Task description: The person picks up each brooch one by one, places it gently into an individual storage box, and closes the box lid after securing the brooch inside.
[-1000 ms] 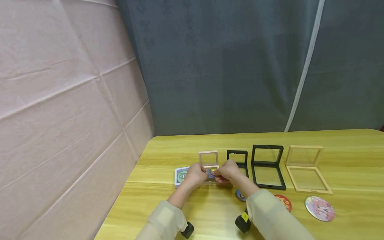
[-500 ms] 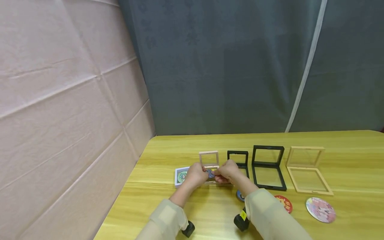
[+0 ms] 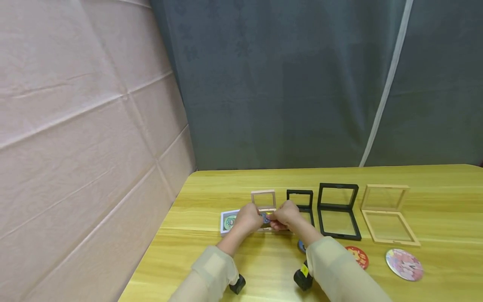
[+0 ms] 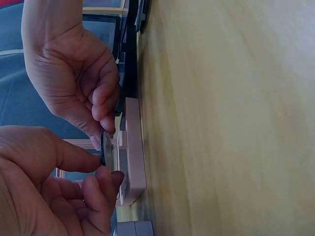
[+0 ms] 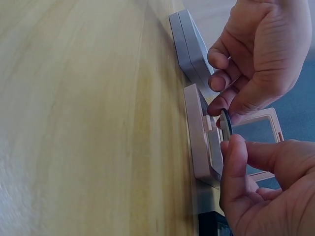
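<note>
A small round badge with a dark blue pattern is pinched between both hands. My left hand holds its left edge and my right hand its right edge, each with thumb and fingertips. In the left wrist view the badge is seen nearly edge-on, above the tray of a pink display frame. That frame's clear lid stands raised behind the hands. The right wrist view shows the badge beside the frame's latch. Fingers hide part of the badge and tray.
Left of the hands lies a closed lavender frame with a green badge inside. To the right stand opened frames: small black, larger black and light wood. Blue, red and pink badges lie nearer on the table.
Both hands keep their pinch on the badge over the pink frame, with only slight shifts. The whole head view has drifted a little.
</note>
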Demonstrator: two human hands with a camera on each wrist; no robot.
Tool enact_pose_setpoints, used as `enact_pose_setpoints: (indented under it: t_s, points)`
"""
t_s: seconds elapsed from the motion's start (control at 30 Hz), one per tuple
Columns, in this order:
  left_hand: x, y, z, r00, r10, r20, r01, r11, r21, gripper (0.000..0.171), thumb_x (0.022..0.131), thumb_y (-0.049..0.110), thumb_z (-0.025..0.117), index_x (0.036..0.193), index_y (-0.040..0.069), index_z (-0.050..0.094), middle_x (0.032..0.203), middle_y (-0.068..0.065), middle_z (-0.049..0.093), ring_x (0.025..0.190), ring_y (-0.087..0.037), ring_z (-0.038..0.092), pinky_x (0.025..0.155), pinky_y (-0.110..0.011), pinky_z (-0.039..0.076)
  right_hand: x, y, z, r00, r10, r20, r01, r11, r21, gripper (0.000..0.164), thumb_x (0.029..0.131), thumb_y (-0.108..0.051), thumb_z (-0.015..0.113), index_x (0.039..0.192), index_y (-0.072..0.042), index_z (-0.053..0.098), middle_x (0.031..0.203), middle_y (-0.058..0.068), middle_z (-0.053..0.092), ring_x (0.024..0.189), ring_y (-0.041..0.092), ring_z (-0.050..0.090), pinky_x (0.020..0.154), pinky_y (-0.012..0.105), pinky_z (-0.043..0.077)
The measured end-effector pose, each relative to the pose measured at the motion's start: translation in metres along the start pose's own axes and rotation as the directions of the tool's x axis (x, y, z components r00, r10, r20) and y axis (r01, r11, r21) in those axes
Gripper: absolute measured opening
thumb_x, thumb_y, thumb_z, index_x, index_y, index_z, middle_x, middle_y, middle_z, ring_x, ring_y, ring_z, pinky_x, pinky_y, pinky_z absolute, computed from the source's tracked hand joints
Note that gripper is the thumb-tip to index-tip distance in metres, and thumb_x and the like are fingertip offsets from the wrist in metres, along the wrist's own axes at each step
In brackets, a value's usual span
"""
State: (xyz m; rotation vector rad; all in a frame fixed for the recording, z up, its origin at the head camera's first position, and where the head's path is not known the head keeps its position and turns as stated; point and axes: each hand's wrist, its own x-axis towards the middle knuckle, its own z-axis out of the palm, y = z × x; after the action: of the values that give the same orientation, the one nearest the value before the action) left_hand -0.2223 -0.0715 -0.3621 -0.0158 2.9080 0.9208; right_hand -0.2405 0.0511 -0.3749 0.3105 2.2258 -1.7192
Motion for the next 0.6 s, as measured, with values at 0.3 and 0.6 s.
enact_pose_setpoints:
  t_s: [0.3,0.6]
  points:
    - [0.0033,-0.0024,-0.0011,0.999,0.042,-0.013,-0.041,0.999,0.035,0.036,0.068,0.0,0.055,0.047,0.017,0.031,0.043,0.007,0.026,0.037,-0.008,0.024,0.035,-0.02,0.018,0.0048,-0.0003,0.003,1.0,0.002,-0.024,-0.003,0.999,-0.044,0.011,0.076,0.001,0.067,0.07,0.007,0.06,0.047,0.006,0.055,0.037,0.009,0.051,0.041,0.022,0.046]
    - [0.0076,-0.0039,0.0007,0.998,0.062,-0.004,-0.061,0.995,0.075,0.036,0.068,0.001,0.057,0.047,0.016,0.032,0.043,0.006,0.028,0.038,-0.008,0.026,0.036,-0.02,0.02,0.0058,0.0015,0.0054,0.999,-0.005,-0.044,0.0,0.996,-0.095,0.011,0.076,0.002,0.067,0.069,0.007,0.06,0.046,0.006,0.055,0.036,0.01,0.052,0.04,0.022,0.046]
